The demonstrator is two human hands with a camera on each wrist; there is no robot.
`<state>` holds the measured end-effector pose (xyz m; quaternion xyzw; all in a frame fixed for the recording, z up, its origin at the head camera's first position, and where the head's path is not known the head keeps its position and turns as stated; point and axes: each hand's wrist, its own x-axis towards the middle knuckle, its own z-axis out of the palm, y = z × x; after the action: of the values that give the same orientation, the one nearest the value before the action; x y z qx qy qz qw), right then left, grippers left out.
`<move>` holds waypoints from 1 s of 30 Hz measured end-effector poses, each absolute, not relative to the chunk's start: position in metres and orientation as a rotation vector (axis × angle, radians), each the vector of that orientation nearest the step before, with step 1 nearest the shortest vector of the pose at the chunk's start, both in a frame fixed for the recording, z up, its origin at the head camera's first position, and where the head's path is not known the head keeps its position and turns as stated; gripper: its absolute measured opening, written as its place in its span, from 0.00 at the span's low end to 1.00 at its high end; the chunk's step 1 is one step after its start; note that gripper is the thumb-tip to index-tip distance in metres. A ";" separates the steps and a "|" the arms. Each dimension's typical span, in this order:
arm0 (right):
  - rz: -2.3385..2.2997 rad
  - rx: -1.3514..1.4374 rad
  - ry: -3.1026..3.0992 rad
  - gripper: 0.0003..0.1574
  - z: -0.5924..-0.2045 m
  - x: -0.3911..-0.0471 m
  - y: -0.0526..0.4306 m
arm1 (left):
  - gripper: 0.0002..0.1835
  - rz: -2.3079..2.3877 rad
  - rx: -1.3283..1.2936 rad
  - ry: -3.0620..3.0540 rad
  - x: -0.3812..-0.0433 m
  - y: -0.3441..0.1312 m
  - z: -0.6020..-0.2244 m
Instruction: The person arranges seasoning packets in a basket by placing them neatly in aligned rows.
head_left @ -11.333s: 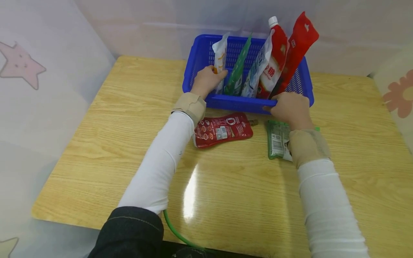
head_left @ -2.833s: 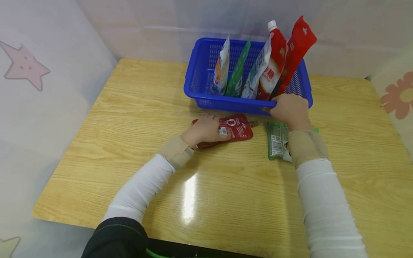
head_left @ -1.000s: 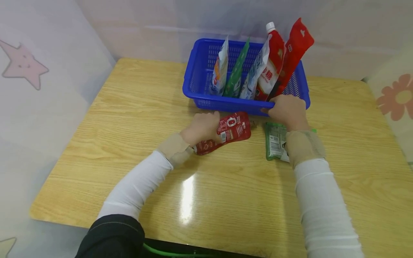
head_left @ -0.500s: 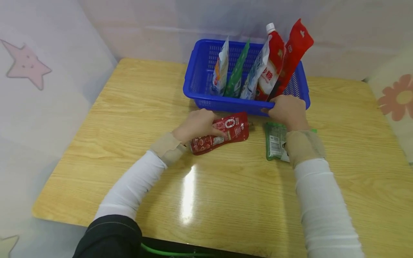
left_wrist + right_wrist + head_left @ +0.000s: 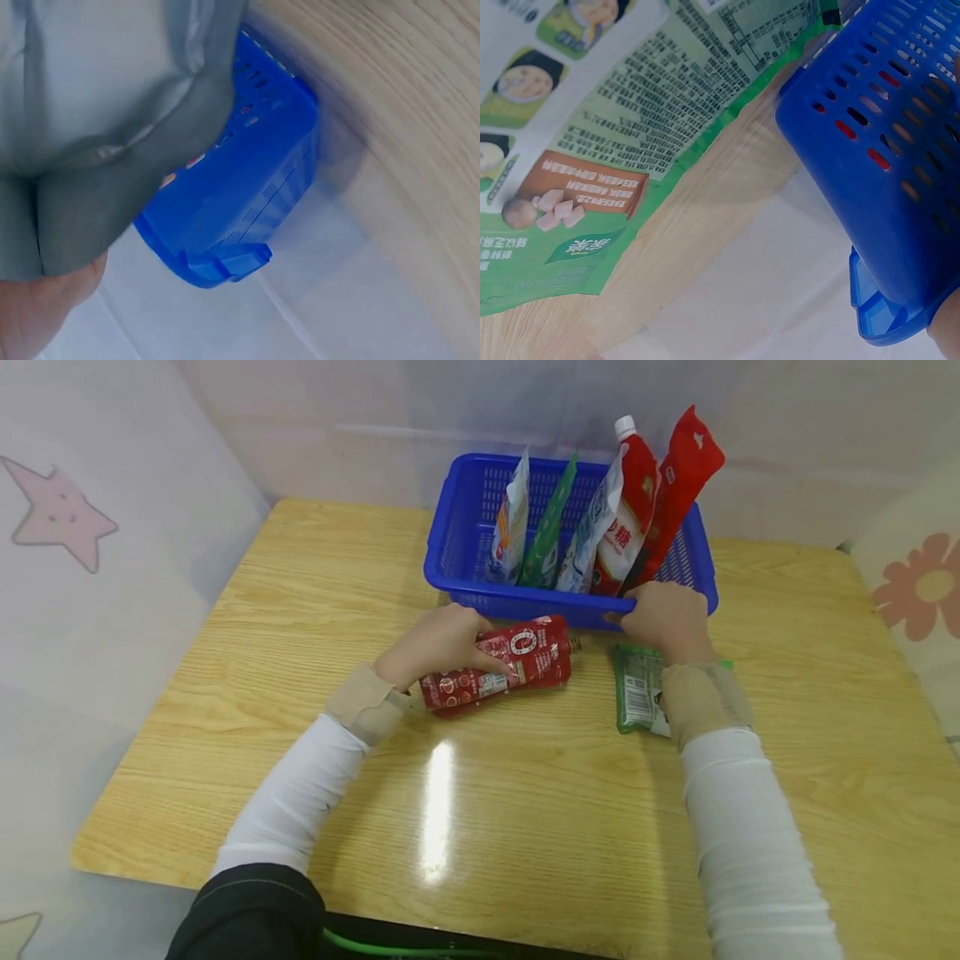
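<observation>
My left hand (image 5: 438, 647) holds a red spouted pouch (image 5: 528, 652), its thumb across the printed face and its other fingers hidden behind. The pouch lies tilted just in front of the basket, its spout toward the right. In the left wrist view a silvery-grey folded surface (image 5: 112, 142), seemingly the pouch's underside, fills the upper left. My right hand (image 5: 670, 620) grips the front rim of a blue plastic basket (image 5: 517, 599). Under the right wrist a green packet (image 5: 637, 693) lies on the table, partly hidden; its printed back (image 5: 652, 127) shows large in the right wrist view.
Inside the basket several bags stand upright: a white-and-orange bag (image 5: 512, 527), a green bag (image 5: 551, 527), a white-and-blue bag (image 5: 592, 531), a red-and-white capped pouch (image 5: 630, 518) and a tall red bag (image 5: 682, 477). The wooden table (image 5: 525, 827) meets a cloth-covered wall (image 5: 337, 435) behind.
Earlier my left hand was at the white-and-orange bag in the basket, then came down onto the red pouch. It has since drawn the pouch left and tilted it. The right hand stays on the rim.
</observation>
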<state>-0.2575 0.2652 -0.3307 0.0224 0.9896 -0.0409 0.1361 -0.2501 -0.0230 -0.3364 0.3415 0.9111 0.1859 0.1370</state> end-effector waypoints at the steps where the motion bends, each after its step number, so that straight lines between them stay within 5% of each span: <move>1: -0.115 0.064 2.865 0.37 -0.331 -0.258 0.265 | 0.22 0.541 0.990 2.630 -0.250 -0.024 -0.335; 10: -0.128 0.040 2.886 0.31 -0.334 -0.259 0.265 | 0.29 0.727 0.948 2.562 -0.249 -0.033 -0.329; 14: -0.117 0.037 2.907 0.27 -0.333 -0.258 0.265 | 0.25 0.879 0.874 2.505 -0.248 -0.034 -0.328; 20: -0.159 0.053 2.895 0.31 -0.332 -0.257 0.266 | 0.16 1.122 0.686 2.359 -0.243 -0.028 -0.327; 30: -0.167 0.041 2.907 0.36 -0.331 -0.255 0.265 | 0.20 1.670 0.457 2.096 -0.242 -0.022 -0.324</move>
<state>-0.2554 0.2647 -0.3306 0.0139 0.9917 -0.0569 0.1143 -0.2419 -0.0216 -0.3237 0.1642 0.7538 0.6005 0.2101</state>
